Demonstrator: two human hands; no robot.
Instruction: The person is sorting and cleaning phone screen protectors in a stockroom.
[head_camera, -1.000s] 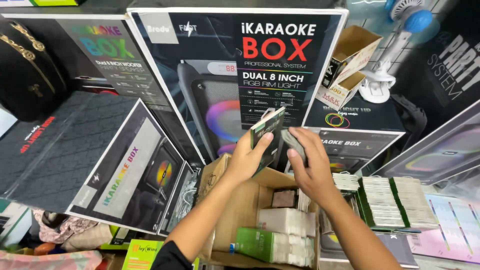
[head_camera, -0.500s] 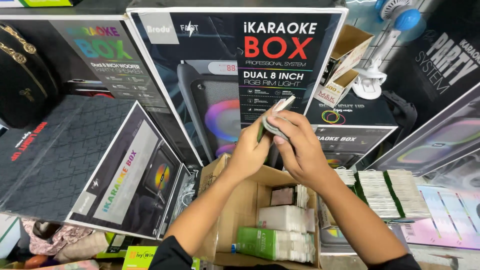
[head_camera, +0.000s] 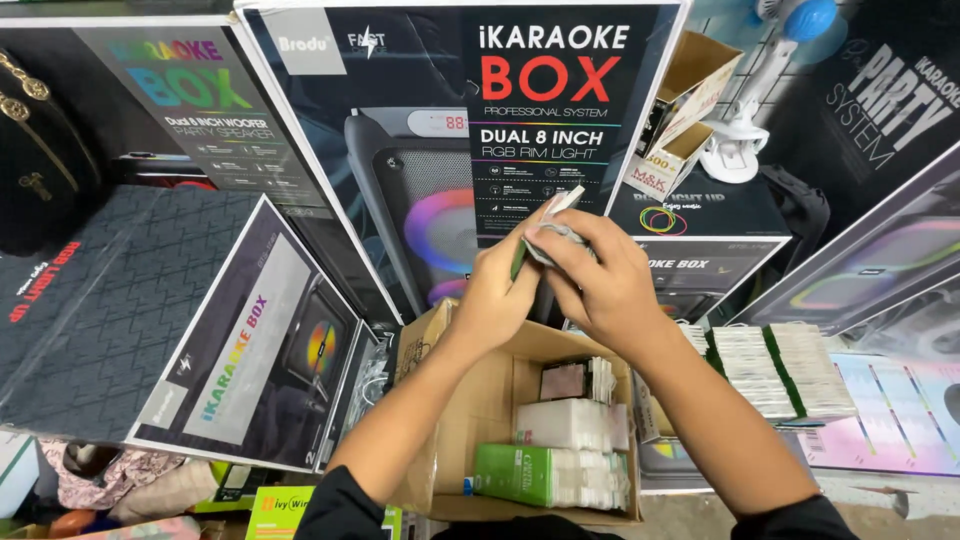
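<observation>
1. The left hand (head_camera: 497, 290) is closed around a small flat packet with a green edge and a white tip (head_camera: 548, 222). The fingers are curled tight on its lower part.
2. The right hand (head_camera: 598, 283) is on the same packet from the other side. Its fingers (head_camera: 560, 255) bend over the top and pinch it, so both hands hold it together.
3. The packet is up in the air, above the open brown cardboard box (head_camera: 478, 400). It sits in front of the big dark speaker carton with a rainbow ring on it (head_camera: 440, 130).
4. Most of the packet is hidden by the two hands. Only the white tip and a bit of green edge stick out.
5. Inside the brown box lie a green and white packet on its side (head_camera: 520, 473), a white bundle (head_camera: 565, 423) above it, and a little dark packet (head_camera: 562, 381) further back.
6. Just to the right of the box stand rows of thin white and green packets (head_camera: 780, 365), side by side.
7. To the left a long dark carton with rainbow letters (head_camera: 240, 345) leans over.
8. A white and blue clip fan (head_camera: 765, 70) is at the top right.
</observation>
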